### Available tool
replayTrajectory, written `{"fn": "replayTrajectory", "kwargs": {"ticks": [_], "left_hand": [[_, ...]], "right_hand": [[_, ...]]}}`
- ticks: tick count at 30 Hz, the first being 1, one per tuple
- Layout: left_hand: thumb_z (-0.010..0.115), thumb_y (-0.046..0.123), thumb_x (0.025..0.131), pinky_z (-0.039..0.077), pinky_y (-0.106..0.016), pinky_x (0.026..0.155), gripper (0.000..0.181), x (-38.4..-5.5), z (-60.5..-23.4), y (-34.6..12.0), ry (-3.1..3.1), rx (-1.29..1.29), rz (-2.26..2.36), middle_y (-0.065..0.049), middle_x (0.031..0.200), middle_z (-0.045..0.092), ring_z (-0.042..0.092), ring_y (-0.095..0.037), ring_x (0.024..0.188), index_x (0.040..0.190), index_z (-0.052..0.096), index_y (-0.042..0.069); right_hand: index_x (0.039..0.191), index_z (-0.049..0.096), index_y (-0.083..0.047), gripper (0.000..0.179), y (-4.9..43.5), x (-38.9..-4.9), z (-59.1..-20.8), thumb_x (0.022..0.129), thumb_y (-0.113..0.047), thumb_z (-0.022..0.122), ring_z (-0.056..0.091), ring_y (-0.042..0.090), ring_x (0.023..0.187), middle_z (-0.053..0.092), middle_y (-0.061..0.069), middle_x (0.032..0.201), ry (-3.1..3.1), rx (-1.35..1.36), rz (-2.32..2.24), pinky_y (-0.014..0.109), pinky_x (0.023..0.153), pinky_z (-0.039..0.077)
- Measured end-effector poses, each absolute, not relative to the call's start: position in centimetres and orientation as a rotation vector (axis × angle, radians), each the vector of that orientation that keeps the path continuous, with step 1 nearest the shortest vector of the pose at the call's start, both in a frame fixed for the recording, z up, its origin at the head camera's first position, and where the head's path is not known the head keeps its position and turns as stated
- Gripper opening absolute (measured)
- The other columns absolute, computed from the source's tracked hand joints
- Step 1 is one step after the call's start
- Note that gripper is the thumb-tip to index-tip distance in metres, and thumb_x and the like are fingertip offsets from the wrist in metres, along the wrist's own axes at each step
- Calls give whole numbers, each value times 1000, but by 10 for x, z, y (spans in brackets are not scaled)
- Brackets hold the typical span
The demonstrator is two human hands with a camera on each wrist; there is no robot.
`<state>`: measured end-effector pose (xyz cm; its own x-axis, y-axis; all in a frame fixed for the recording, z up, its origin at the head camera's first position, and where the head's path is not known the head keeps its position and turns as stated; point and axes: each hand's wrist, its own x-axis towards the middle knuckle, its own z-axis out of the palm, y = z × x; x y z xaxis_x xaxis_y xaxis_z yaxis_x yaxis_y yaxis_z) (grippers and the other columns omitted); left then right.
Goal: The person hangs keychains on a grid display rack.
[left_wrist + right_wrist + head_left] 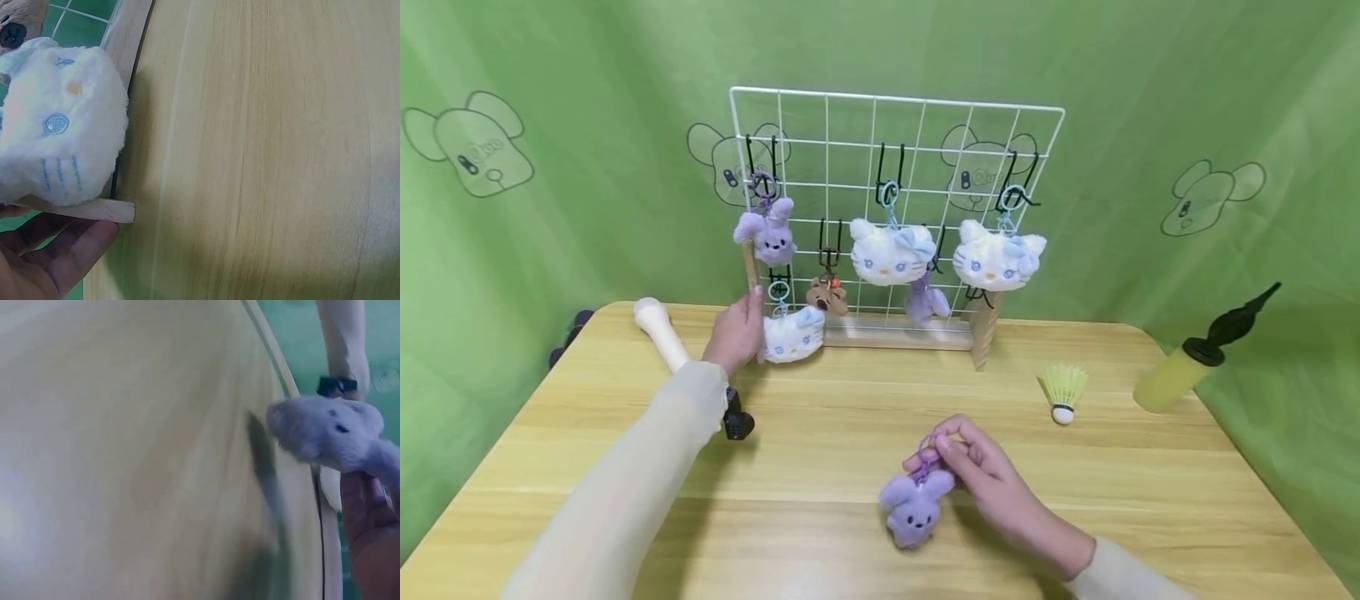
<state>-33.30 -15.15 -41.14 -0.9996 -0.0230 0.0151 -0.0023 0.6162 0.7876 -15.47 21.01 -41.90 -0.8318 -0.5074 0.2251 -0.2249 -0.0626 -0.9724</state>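
My right hand point(988, 475) pinches the purple ring of a plush bunny keychain point(913, 512), which dangles over the front middle of the table. In the right wrist view the same purple bunny point(331, 431) hangs beside the fingers. At the left end of a white wire grid rack point(898, 102), my left hand point(737, 329) grips the wooden side support point(750, 267). Close by that hand hangs a white plush cat keychain point(793, 336). Fingers of the left hand point(59, 253) lie against the wooden foot point(115, 210) under the white cat plush point(75, 131).
Black hooks on the grid carry another purple bunny point(772, 237), a brown bear point(827, 296), two more white cats point(891, 254) and a partly hidden purple plush point(927, 302). A white stick point(661, 332) lies left. Right are a yellow shuttlecock point(1063, 390) and a yellow-black pump point(1176, 375).
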Motion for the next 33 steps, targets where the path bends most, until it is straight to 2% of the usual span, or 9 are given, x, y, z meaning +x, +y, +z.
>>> {"fn": "replayTrajectory", "kwargs": {"ticks": [3, 6, 9, 10, 16, 24, 26, 31, 33], "left_hand": [[9, 65, 108, 58, -52, 96, 85, -333, -414, -152, -2800, 32, -1374, -12, 77, 63, 71, -36, 65, 157, 41, 3], [9, 66, 107, 53, -58, 111, 86, -335, -415, -151, -2806, 48, -1375, -23, 105, 71, 74, -41, 94, 157, 41, 3], [9, 67, 107, 42, -62, 123, 87, -337, -415, -148, -2805, 55, -1375, -28, 137, 64, 65, -45, 123, 157, 42, 3], [9, 67, 107, 41, -63, 124, 87, -337, -415, -146, -2803, 55, -1378, -27, 143, 61, 61, -47, 129, 157, 42, 4], [9, 66, 107, 53, -59, 111, 86, -339, -415, -143, -2784, 33, -1379, -24, 107, 66, 69, -41, 98, 151, 49, 3], [10, 64, 108, 58, -55, 98, 84, -338, -412, -148, -2782, 59, -1358, -25, 107, 67, 70, -41, 87, 148, 50, 2], [9, 64, 108, 58, -53, 98, 84, -338, -412, -149, -2786, 67, -1341, -24, 108, 67, 69, -38, 88, 145, 52, 2], [10, 65, 108, 59, -49, 91, 84, -336, -413, -150, -2781, 71, -1347, -20, 97, 65, 68, -31, 77, 141, 54, 2], [10, 65, 108, 59, -46, 85, 83, -336, -414, -150, -2778, 69, -1361, -18, 90, 63, 67, -28, 68, 140, 55, 2]], "right_hand": [[114, 45, 16, 24, 220, -166, -414, 113, -6, 35, 77, 6, 101, 79, -6, 106, 2139, -773, -2014, 27, 90, 67], [113, 47, 13, 22, 233, -179, -406, 113, -6, 37, 77, 6, 94, 79, -5, 100, 2301, -733, -2046, 27, 83, 68], [113, 51, 9, 20, 246, -192, -395, 112, -7, 40, 77, 6, 89, 79, -5, 95, 2430, -653, -2094, 25, 78, 68], [113, 52, 8, 18, 249, -197, -392, 112, -8, 42, 77, 6, 88, 79, -5, 94, 2464, -624, -2116, 24, 77, 67], [113, 52, 6, 18, 266, -228, -383, 111, -10, 45, 75, 1, 86, 77, -10, 92, 2639, -554, -2139, 18, 77, 66], [118, 50, 6, 22, 266, -267, -374, 112, -15, 44, 75, -4, 92, 73, -13, 96, 2778, -482, -2026, 14, 81, 64], [119, 48, 7, 25, 264, -274, -374, 112, -16, 44, 75, -3, 91, 73, -13, 95, 2767, -459, -2044, 14, 78, 64], [122, 45, 12, 30, 258, -290, -377, 112, -17, 43, 73, -5, 86, 71, -15, 91, 2795, -421, -2058, 14, 73, 64], [121, 46, 10, 28, 256, -296, -378, 112, -17, 43, 73, -5, 85, 71, -17, 90, 2804, -393, -2064, 15, 75, 64]]}}
